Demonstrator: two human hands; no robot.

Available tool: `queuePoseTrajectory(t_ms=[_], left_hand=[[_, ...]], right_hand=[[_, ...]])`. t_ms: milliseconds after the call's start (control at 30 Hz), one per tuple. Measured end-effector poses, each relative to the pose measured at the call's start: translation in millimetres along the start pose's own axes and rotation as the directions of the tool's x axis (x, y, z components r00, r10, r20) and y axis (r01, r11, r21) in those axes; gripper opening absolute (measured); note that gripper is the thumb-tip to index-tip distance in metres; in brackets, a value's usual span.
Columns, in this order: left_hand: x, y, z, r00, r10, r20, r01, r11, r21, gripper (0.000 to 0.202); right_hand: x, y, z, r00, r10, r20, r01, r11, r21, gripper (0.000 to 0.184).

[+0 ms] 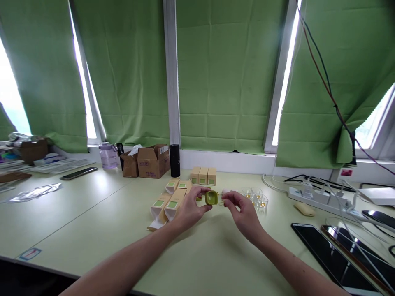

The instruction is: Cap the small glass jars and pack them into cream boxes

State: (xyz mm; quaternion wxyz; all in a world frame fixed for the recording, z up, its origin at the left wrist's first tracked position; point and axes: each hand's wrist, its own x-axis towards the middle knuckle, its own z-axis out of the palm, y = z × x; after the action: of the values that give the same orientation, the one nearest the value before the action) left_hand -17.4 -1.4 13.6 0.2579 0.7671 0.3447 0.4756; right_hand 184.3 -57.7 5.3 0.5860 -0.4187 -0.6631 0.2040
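My left hand [190,209] is closed around a small olive-green square case [211,197], held up over the pale table [92,213]. My right hand [243,211] hovers just right of it with fingers pinched; something small and pale shows at its fingertips, too small to name. Several tan cartons with green labels [168,203] lie open-ended left of my left hand. Three closed tan boxes [203,175] stand behind. Small clear cups with gold parts [257,198] sit right of my hands.
Brown cardboard boxes [152,161], a black cylinder [174,160] and a purple bottle [108,155] stand by the window sill. A white power strip [321,197] with cables, and dark phones or tablets [330,250], lie at the right. Green curtains hang behind.
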Motion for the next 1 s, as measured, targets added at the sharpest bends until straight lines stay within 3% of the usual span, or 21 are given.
queuePoseTrajectory(t_ms=[200, 400, 667, 1000], left_hand=[[-3.4, 7.7, 5.4, 0.999, 0.023, 0.035, -0.022, 1.0, -0.016, 0.05], [-3.9, 2.5, 7.9, 0.997, 0.051, 0.051, -0.05, 0.999, -0.013, 0.051], [-6.3, 0.9, 9.7, 0.997, 0.058, 0.058, -0.057, 0.998, -0.024, 0.05], [-8.0, 5.9, 8.9, 0.997, 0.051, 0.059, -0.05, 0.998, -0.025, 0.049]], right_hand=[[8.0, 14.4, -0.2, 0.97, 0.243, -0.009, -0.234, 0.941, 0.246, 0.05], [8.8, 12.7, -0.2, 0.95, 0.313, -0.007, -0.297, 0.907, 0.299, 0.057], [8.2, 7.5, 0.2, 0.97, 0.243, 0.012, -0.226, 0.884, 0.41, 0.047], [0.9, 10.8, 2.2, 0.998, 0.063, 0.002, -0.061, 0.966, 0.25, 0.02]])
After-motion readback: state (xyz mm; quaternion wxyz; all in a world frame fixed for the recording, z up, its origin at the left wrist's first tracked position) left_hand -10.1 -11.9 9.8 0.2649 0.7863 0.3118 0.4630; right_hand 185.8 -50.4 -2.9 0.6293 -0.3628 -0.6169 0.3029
